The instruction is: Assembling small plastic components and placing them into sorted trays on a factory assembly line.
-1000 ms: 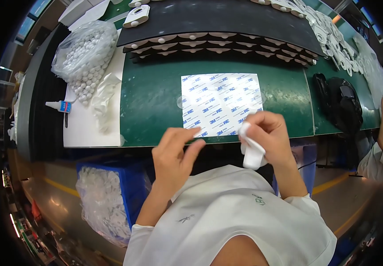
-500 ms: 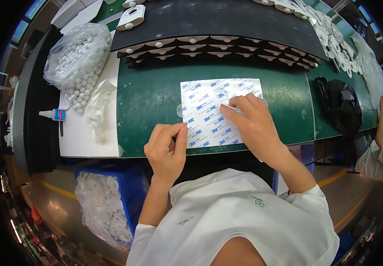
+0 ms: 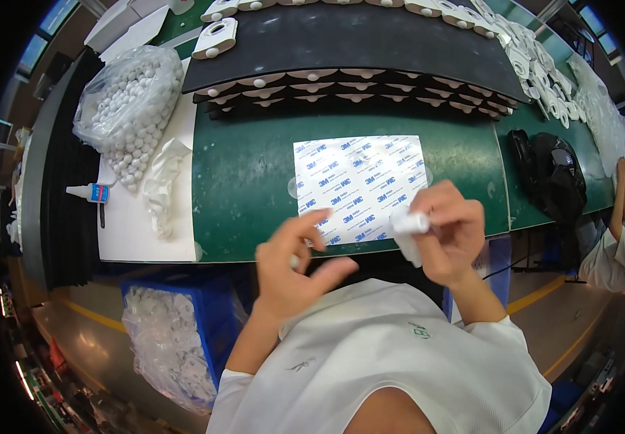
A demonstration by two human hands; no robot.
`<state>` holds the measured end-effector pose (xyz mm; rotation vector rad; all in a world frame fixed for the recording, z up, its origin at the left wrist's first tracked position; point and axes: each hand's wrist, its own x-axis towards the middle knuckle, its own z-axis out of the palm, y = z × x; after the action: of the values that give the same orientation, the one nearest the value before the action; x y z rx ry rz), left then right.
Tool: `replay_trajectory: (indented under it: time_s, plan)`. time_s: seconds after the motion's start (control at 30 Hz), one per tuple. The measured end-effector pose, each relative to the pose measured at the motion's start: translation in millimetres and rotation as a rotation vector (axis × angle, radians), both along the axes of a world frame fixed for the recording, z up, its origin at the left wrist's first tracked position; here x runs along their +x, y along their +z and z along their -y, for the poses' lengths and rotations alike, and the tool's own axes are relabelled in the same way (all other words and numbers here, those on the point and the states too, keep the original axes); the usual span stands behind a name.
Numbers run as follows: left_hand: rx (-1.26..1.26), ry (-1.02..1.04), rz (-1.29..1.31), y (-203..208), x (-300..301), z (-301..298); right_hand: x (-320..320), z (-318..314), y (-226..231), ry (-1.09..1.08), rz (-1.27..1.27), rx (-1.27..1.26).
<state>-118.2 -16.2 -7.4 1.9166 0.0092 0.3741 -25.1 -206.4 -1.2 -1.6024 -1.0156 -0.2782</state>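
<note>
The right hand [image 3: 448,231], right of centre, pinches a small white moulded plastic piece [image 3: 406,230] between thumb and fingers. The left hand [image 3: 294,264], lower centre, has its index finger and thumb slightly apart over something tiny; I cannot tell what. Just above both lies a flat white printed adhesive sheet [image 3: 359,184] on the green mat [image 3: 244,173]. A clear bag of white balls [image 3: 128,105] sits upper left.

Right hand [image 3: 451,230] hides the printed sheet's [image 3: 359,181] 4 o'clock corner; the piece in the left hand's [image 3: 294,271] grip is too small to tell.
</note>
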Motion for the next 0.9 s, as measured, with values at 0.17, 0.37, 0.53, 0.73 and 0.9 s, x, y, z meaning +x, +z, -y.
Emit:
replay_trajectory:
  time_s: [0.17,0.37,0.53,0.73,0.9]
  plan:
    - [-0.156,-0.251,-0.033,12.8,-0.9,33.5,-28.5,-4.7,-2.4,0.206,-0.294,0.299]
    - [0.036,0.110,0.281,37.9,-12.2,-15.0,-8.1,12.5,-1.4,-0.017,-0.052,0.097]
    - [0.308,0.967,0.278,75.9,-75.9,-132.7,36.6,50.4,18.1,-0.379,-0.117,-0.110]
    - [0.676,0.918,-0.105,43.2,-78.1,-224.7,127.4,138.7,54.6,-0.762,0.034,-0.293]
    - [0.146,0.776,-0.093,32.2,-61.8,-210.3,202.9,200.5,40.7,-0.714,-0.080,-0.742]
